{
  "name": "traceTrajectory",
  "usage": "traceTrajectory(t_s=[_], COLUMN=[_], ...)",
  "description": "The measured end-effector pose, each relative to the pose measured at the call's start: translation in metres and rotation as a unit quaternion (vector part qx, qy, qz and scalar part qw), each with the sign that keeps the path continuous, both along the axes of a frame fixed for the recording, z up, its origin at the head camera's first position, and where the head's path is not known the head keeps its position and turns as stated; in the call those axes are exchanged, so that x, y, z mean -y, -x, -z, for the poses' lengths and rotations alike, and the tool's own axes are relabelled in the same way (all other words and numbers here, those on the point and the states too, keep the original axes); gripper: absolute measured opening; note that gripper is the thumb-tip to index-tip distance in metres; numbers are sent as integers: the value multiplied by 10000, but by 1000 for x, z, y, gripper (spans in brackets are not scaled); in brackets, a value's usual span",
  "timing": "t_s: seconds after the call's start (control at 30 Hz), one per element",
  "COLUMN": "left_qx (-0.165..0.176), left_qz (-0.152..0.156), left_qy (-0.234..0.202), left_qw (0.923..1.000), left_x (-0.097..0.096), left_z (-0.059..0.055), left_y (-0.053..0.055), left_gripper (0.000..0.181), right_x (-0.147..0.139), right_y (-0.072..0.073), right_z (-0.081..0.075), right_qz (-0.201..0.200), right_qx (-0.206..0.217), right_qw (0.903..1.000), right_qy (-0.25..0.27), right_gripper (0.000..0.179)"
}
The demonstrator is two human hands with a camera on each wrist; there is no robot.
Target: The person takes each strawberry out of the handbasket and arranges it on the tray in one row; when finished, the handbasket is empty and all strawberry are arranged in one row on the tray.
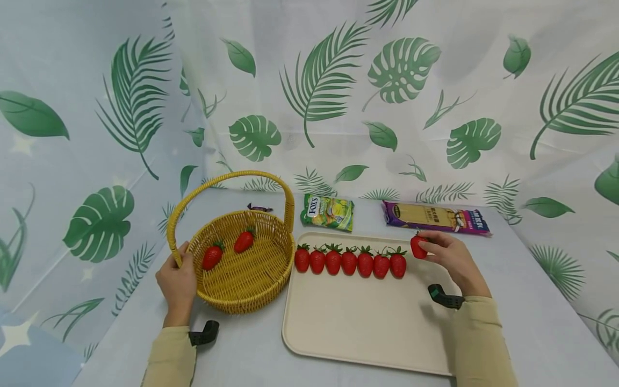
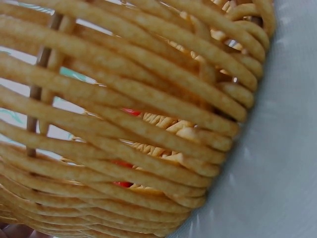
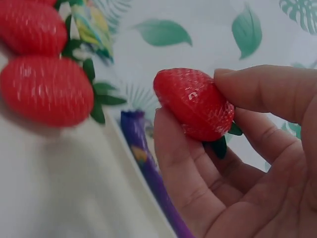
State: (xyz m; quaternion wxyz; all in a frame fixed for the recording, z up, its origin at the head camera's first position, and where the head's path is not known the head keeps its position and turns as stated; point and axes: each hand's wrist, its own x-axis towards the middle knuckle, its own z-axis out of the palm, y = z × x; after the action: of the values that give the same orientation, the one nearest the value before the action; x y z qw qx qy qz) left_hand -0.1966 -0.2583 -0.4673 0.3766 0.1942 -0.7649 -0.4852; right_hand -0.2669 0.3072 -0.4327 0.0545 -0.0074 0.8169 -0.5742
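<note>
My right hand point(image 1: 452, 257) pinches a red strawberry point(image 3: 194, 103) between thumb and fingers, over the tray's far right part in the head view. Its green leaves point down towards the palm in the right wrist view. Several strawberries point(image 1: 348, 262) lie in a row along the far side of the beige tray point(image 1: 362, 322), leaves towards the back. My left hand point(image 1: 178, 282) grips the left side of the yellow wicker basket point(image 1: 249, 306) at the foot of its handle. Inside the basket are two strawberries point(image 1: 212, 257). The basket's weave fills most of the left wrist view.
Behind the tray lie a green candy bag point(image 1: 329, 212) and a long purple-and-gold snack packet point(image 1: 435, 217). A small dark-wrapped sweet point(image 1: 259, 208) sits behind the basket. Leaf-printed cloth point(image 1: 319, 80) hangs at the back and sides. The basket's right side adjoins the tray's left edge.
</note>
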Motion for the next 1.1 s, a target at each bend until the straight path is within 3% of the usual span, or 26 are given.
traceTrajectory(t_s=[0.33, 0.53, 0.77, 1.1], left_qx=[11, -45, -56, -7], left_qz=[10, 27, 23, -20], left_qy=[16, 54, 60, -7], left_qw=[10000, 10000, 10000, 10000], left_x=[0, 0, 0, -1], left_z=[-1, -1, 0, -1], left_y=[0, 0, 1, 0], left_gripper=[30, 29, 29, 29], right_x=[-18, -23, -26, -20], right_y=[-2, -1, -2, 0], right_z=[10, 17, 22, 27], right_qz=[255, 152, -470, -921], right_qx=[269, 540, 412, 343], right_qw=[9993, 9978, 9910, 9890], right_qy=[52, -355, -1181, -1108], right_gripper=[57, 59, 51, 45])
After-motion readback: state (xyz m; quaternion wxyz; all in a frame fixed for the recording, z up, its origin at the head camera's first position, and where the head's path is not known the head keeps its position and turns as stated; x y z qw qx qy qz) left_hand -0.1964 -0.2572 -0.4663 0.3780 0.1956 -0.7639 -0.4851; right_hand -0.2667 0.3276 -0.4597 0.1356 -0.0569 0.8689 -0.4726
